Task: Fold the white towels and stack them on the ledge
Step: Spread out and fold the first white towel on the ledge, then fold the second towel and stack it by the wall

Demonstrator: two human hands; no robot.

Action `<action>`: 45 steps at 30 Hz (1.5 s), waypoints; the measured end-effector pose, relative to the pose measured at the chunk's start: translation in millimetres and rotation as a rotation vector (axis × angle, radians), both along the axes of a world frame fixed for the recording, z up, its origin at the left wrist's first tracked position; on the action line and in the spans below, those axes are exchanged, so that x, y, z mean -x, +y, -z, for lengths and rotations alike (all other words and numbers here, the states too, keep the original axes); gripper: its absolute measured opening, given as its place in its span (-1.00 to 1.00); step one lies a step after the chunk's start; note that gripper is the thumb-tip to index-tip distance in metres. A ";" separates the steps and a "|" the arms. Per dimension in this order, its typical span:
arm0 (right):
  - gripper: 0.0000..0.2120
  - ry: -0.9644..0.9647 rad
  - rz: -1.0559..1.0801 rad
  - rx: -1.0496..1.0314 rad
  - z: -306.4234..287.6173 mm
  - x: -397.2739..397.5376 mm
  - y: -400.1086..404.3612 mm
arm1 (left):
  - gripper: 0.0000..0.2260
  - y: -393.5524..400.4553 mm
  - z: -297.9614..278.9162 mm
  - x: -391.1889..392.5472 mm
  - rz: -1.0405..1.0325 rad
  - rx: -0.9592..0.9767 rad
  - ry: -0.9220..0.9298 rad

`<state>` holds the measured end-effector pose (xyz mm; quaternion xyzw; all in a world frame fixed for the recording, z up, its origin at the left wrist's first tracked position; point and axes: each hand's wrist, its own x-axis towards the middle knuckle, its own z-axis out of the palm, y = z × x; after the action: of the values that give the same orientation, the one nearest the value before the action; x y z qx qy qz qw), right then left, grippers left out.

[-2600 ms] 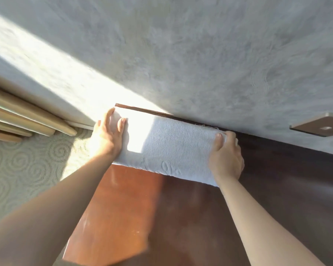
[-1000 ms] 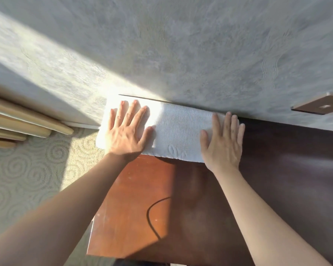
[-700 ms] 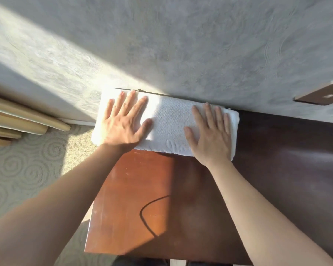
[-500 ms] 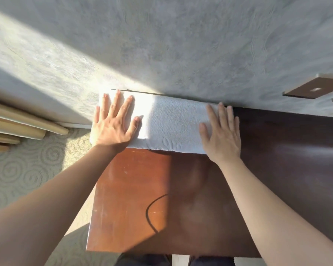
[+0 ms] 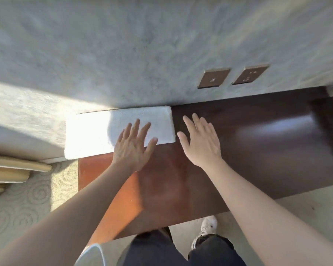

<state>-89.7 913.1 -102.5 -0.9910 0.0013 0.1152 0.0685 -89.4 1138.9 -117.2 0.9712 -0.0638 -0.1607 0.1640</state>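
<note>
Lying far-left on the ledge (image 5: 258,143) against the wall, long axis left-right, I log the folded towel (image 5: 135,123): left hand (image 5: 132,148) nearer, spread fingers over its near edge; right hand (image 5: 200,143) spread, just right of it.

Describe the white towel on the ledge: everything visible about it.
The white towel is folded into a thick, long rectangle of looped terry-like cloth. It lies flat on the dark wooden ledge, its far edge against the grey wall and its sunlit left end overhanging the ledge's end. The left hand lies over its near edge with straight fingers; the right hand is beside it, apart.
</note>
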 end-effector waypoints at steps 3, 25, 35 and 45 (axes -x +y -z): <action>-0.42 -0.020 0.097 -0.019 -24.2 24.1 -51.5 | -0.32 -58.7 -34.1 4.8 0.098 -0.009 -0.046; -0.38 -0.289 0.639 0.022 -162.4 277.7 -544.9 | -0.34 -609.6 -155.2 140.3 0.684 0.100 -0.278; -0.39 -0.274 0.765 0.031 -151.3 264.0 -696.3 | -0.36 -782.8 -132.1 87.2 0.781 0.153 -0.261; -0.40 -0.188 0.899 -0.014 -121.8 226.8 -830.9 | -0.42 -936.0 -107.5 11.9 0.951 0.064 -0.272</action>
<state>-316.5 82.3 19.3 -0.8976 0.4243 -0.0166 0.1181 -101.4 202.9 -9.7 0.8411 -0.5257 -0.0875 0.0923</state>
